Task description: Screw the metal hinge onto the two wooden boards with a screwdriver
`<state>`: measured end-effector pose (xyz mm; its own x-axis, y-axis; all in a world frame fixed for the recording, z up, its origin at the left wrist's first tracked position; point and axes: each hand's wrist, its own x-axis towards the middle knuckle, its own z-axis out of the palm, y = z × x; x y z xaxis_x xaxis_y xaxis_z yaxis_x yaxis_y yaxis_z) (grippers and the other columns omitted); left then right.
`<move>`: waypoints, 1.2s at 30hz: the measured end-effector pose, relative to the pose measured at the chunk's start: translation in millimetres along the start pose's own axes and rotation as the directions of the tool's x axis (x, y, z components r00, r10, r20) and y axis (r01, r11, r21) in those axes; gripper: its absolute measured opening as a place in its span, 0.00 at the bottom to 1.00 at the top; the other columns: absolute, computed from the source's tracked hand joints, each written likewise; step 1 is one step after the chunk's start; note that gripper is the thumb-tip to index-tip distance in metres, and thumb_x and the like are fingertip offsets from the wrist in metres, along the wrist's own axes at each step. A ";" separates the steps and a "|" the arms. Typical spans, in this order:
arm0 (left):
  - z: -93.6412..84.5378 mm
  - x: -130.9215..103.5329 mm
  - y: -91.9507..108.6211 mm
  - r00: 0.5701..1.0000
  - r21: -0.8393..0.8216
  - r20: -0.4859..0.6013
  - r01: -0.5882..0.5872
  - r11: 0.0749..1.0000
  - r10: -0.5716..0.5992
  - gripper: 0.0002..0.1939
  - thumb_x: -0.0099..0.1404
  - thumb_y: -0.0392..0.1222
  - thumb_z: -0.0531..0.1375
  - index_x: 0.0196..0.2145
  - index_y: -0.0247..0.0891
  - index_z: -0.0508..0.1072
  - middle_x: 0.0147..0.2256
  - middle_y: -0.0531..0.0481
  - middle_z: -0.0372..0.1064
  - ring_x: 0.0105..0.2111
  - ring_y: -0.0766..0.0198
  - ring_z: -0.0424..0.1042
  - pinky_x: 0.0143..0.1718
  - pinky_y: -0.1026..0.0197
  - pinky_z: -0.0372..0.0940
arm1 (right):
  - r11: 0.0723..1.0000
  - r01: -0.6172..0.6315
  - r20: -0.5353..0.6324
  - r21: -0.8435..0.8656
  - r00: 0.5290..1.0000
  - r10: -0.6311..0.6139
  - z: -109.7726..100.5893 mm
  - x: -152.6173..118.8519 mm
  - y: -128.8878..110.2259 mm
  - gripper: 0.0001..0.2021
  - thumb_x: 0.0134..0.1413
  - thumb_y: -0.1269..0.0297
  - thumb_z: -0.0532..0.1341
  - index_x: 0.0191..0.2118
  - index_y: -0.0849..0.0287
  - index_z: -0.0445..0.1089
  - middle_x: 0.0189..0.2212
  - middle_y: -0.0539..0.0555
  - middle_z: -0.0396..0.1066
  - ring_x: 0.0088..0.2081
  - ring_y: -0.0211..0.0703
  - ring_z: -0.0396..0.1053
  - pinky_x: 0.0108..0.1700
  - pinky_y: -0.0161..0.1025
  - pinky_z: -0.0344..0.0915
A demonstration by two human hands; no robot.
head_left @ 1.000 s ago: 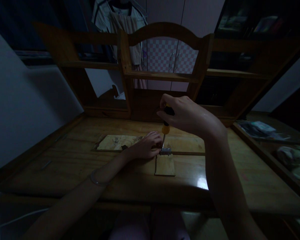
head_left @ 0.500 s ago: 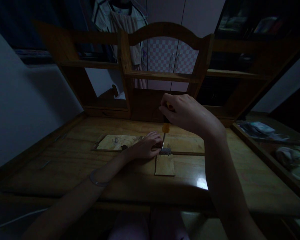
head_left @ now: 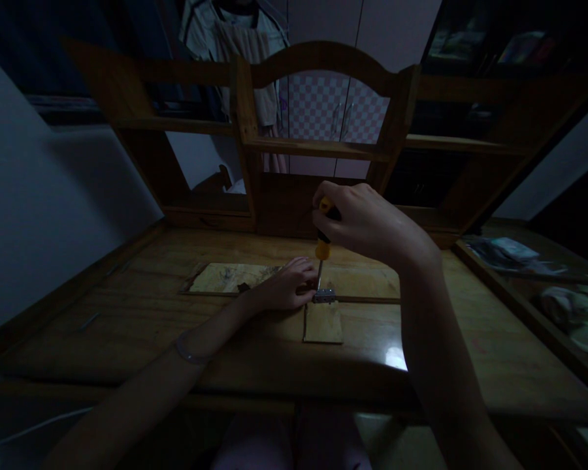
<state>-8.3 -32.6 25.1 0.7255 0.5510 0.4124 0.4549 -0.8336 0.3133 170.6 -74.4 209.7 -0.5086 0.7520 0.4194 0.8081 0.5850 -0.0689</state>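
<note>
My right hand (head_left: 357,219) is wrapped round the yellow and black handle of a screwdriver (head_left: 323,250), held nearly upright. Its metal shaft runs down to the left end of a small metal hinge (head_left: 325,296); the very tip is hard to make out. The hinge lies across the joint between a long wooden strip (head_left: 362,284) and a short wooden piece (head_left: 323,324) on its near side. Resting on the long strip, my left hand (head_left: 294,284) has its fingers curled in at the hinge's left end. Whatever its fingertips pinch is hidden.
All this lies on a wooden desktop (head_left: 176,333) with a shelf unit (head_left: 318,150) along its back. A small dark piece (head_left: 244,287) lies on the long strip left of my hand. To the right, an open compartment holds plastic packets (head_left: 512,251) and cloth (head_left: 581,320).
The screwdriver handle has shifted slightly left and turned a little in my right hand. My left hand, the hinge and the wooden pieces look the same.
</note>
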 end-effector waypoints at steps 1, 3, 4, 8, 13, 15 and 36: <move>-0.2 -0.1 0.1 1.000 -0.003 -0.004 0.000 1.000 0.000 0.01 0.64 0.37 0.59 0.35 0.40 0.70 0.42 0.46 0.65 0.48 0.54 0.64 0.54 0.50 0.61 | 1.000 0.005 -0.015 -0.005 1.000 -0.005 0.5 0.1 0.4 0.12 0.64 0.61 0.54 0.49 0.58 0.70 0.38 0.56 0.75 0.41 0.48 0.71 0.44 0.41 0.61; -0.3 -0.2 0.1 1.000 -0.003 -0.004 -0.002 1.000 0.002 0.01 0.64 0.37 0.59 0.36 0.40 0.71 0.41 0.46 0.65 0.47 0.54 0.64 0.54 0.50 0.61 | 1.000 0.019 -0.031 -0.010 0.999 -0.019 1.0 0.8 1.3 0.12 0.65 0.61 0.54 0.49 0.56 0.70 0.38 0.55 0.75 0.40 0.47 0.71 0.43 0.40 0.60; -0.2 -0.1 0.0 1.000 -0.001 -0.003 -0.003 1.000 0.003 0.01 0.65 0.37 0.59 0.36 0.40 0.71 0.41 0.46 0.65 0.47 0.54 0.64 0.53 0.50 0.61 | 1.000 0.025 -0.030 -0.011 0.999 -0.026 1.1 1.3 1.8 0.11 0.66 0.61 0.54 0.47 0.56 0.71 0.37 0.55 0.75 0.39 0.46 0.71 0.42 0.40 0.60; 0.9 0.2 -0.4 1.000 0.008 0.003 -0.001 1.000 0.001 0.02 0.65 0.39 0.60 0.36 0.40 0.72 0.41 0.46 0.66 0.46 0.54 0.64 0.53 0.50 0.61 | 1.000 0.022 -0.020 -0.013 1.000 -0.022 0.8 3.3 4.1 0.12 0.66 0.59 0.55 0.43 0.55 0.74 0.36 0.55 0.75 0.38 0.46 0.71 0.42 0.41 0.60; 0.9 0.4 0.4 1.000 -0.001 -0.006 -0.003 1.000 0.003 0.05 0.66 0.39 0.59 0.39 0.41 0.73 0.43 0.45 0.66 0.47 0.54 0.64 0.53 0.50 0.61 | 1.000 0.011 -0.017 0.000 1.000 -0.011 -0.4 1.7 2.9 0.14 0.64 0.57 0.55 0.46 0.55 0.74 0.38 0.56 0.76 0.41 0.48 0.72 0.44 0.42 0.61; 0.5 0.4 0.6 1.000 -0.002 -0.008 0.000 1.000 0.000 0.04 0.66 0.39 0.59 0.39 0.41 0.73 0.43 0.45 0.66 0.47 0.54 0.64 0.53 0.50 0.61 | 1.000 0.002 -0.004 0.007 1.000 -0.002 -1.3 0.2 1.3 0.14 0.63 0.57 0.55 0.48 0.56 0.73 0.39 0.56 0.76 0.42 0.49 0.72 0.45 0.42 0.61; -0.8 -0.1 -3.2 1.000 0.018 -0.026 -0.015 1.000 0.016 0.04 0.67 0.37 0.57 0.37 0.39 0.72 0.40 0.46 0.66 0.45 0.56 0.65 0.53 0.51 0.61 | 0.999 0.052 -0.005 0.016 0.999 -0.052 -0.7 0.0 6.8 0.12 0.64 0.63 0.56 0.48 0.58 0.71 0.39 0.56 0.75 0.42 0.49 0.71 0.43 0.42 0.61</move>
<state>-10.2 -30.0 24.7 0.7187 0.5387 0.4396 0.4530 -0.8424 0.2918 176.3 -70.6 209.8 -0.5484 0.7191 0.4268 0.7758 0.6280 -0.0611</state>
